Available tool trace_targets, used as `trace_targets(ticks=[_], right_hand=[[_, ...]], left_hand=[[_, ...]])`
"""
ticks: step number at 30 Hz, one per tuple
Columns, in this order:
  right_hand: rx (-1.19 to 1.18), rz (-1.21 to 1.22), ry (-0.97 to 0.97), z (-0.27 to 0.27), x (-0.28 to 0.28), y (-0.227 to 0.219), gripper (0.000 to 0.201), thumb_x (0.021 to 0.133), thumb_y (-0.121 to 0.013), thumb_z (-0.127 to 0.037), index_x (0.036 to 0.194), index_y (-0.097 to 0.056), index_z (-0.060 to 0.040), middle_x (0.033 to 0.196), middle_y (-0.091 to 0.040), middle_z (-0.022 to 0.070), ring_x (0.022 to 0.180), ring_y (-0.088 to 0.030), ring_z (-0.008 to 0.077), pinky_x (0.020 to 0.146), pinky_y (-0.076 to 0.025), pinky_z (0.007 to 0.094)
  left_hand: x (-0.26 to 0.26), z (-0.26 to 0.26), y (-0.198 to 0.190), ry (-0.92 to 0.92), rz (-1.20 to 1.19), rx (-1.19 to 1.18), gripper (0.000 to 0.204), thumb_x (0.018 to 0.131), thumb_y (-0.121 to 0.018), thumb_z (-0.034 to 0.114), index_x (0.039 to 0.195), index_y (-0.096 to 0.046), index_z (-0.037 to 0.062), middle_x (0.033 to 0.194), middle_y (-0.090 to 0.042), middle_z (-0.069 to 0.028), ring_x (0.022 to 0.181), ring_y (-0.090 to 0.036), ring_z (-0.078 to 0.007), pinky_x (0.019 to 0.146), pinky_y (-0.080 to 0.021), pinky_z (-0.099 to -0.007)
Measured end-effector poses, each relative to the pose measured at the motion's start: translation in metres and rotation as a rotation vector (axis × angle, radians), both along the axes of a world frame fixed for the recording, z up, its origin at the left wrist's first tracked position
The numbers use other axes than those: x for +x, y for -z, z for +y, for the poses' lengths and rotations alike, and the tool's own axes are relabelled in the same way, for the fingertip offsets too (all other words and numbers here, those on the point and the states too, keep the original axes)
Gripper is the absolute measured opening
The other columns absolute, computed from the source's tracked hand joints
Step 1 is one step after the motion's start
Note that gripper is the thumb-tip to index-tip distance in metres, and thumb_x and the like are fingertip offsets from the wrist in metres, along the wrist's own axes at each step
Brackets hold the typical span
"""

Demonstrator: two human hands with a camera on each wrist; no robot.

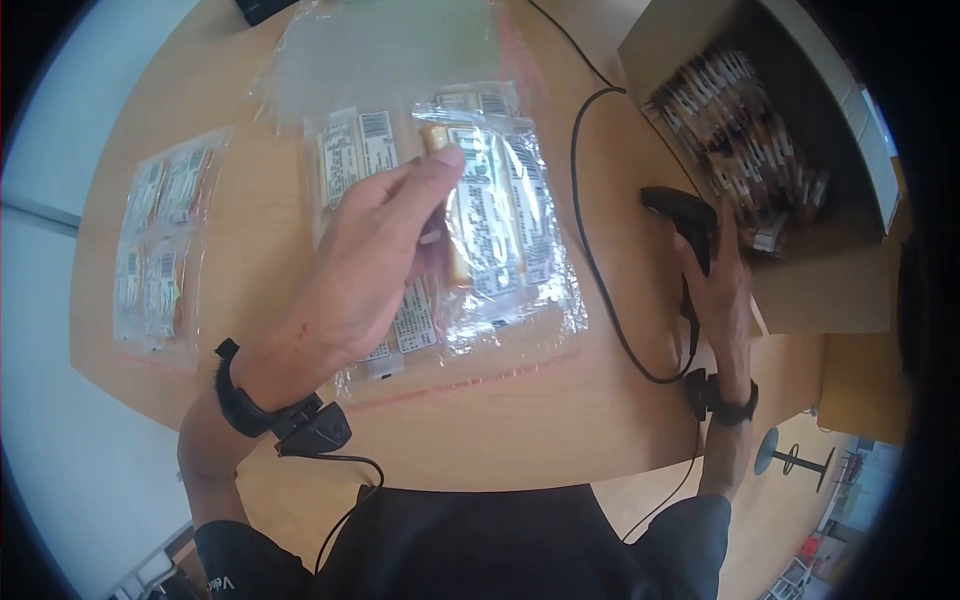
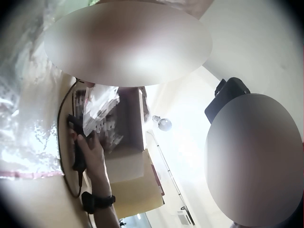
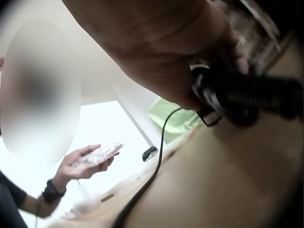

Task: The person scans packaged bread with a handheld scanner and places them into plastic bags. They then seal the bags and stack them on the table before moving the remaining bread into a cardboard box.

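Pinched by my left hand [image 1: 365,250] is a clear plastic packet [image 1: 500,220] with white printed labels and a light brown stick-shaped item inside. The thumb lies on its upper face; the fingers go underneath, mostly hidden. In the right wrist view the packet [image 3: 102,154] is held up off the table. Beneath it, more labelled packets [image 1: 345,165] lie in a larger clear bag with a red edge strip. My right hand [image 1: 725,295] grips a black handheld barcode scanner [image 1: 680,208] by its handle, beside the box. The scanner [image 3: 251,95] also shows close up in the right wrist view.
An open cardboard box [image 1: 840,270] at the right holds several small labelled packets [image 1: 745,140]. Another bag of packets [image 1: 165,240] lies at the left of the table. Clear bags [image 1: 390,45] are stacked at the back. The scanner's black cable [image 1: 577,165] loops across the table.
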State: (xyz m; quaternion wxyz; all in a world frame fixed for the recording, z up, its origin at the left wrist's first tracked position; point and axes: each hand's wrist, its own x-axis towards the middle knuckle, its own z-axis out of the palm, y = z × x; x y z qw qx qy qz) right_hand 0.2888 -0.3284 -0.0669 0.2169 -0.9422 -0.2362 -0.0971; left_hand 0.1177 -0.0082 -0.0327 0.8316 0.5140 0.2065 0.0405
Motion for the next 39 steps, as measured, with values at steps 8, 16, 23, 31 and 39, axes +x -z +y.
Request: trace_targets(ticks=[8, 16, 23, 31, 39], right_hand=[[-0.101, -0.421, -0.757, 0.053, -0.090, -0.053, 0.083, 0.080, -0.086, -0.018, 0.152, -0.049, -0.0014, 0.143, -0.063, 0.0249, 0.134, -0.062, 0.0402, 0.106, -0.051, 0.0451], [0.040, -0.476, -0.979, 0.002, -0.122, -0.061, 0.031, 0.104, -0.068, -0.019, 0.133, -0.060, -0.0097, 0.123, -0.078, 0.0090, 0.105, -0.078, 0.0214, 0.077, -0.055, 0.0233], [-0.002, -0.563, -1.235, 0.027, -0.134, -0.027, 0.030, 0.105, -0.061, -0.021, 0.130, -0.065, -0.0050, 0.123, -0.077, 0.0117, 0.106, -0.077, 0.0231, 0.085, -0.058, 0.0266], [-0.519, -0.679, -0.919, 0.037, -0.133, -0.014, 0.033, 0.100, -0.061, -0.018, 0.129, -0.068, -0.0033, 0.122, -0.069, 0.0152, 0.103, -0.071, 0.0270, 0.076, -0.055, 0.0327], [-0.228, -0.736, -1.235, 0.054, -0.141, -0.004, 0.012, 0.091, -0.061, -0.022, 0.089, -0.060, -0.0100, 0.097, -0.060, 0.0050, 0.086, -0.060, 0.0158, 0.068, -0.044, 0.0282]], left_hand=[[-0.018, -0.058, -0.018, 0.159, -0.115, -0.218, 0.044, 0.111, -0.058, 0.038, 0.126, -0.061, -0.0027, 0.117, -0.065, -0.0125, 0.104, -0.067, -0.0201, 0.095, -0.056, -0.0369], [-0.057, -0.030, 0.014, 0.427, -0.499, 2.017, 0.041, 0.082, -0.079, 0.033, 0.103, -0.070, -0.0010, 0.124, -0.059, -0.0184, 0.131, -0.057, -0.0368, 0.114, -0.042, -0.0591], [-0.065, -0.027, 0.019, 0.357, -0.505, 1.857, 0.019, 0.081, -0.076, 0.008, 0.093, -0.066, -0.0026, 0.102, -0.066, -0.0150, 0.105, -0.070, -0.0347, 0.088, -0.057, -0.0434], [-0.066, -0.022, 0.015, 0.228, -0.566, 1.839, 0.017, 0.081, -0.075, 0.001, 0.095, -0.067, -0.0042, 0.110, -0.069, -0.0166, 0.106, -0.072, -0.0367, 0.086, -0.058, -0.0435], [-0.066, -0.024, 0.029, 0.383, -0.383, 1.974, 0.029, 0.088, -0.073, 0.011, 0.113, -0.069, -0.0029, 0.133, -0.064, -0.0203, 0.133, -0.059, -0.0395, 0.109, -0.048, -0.0530]])
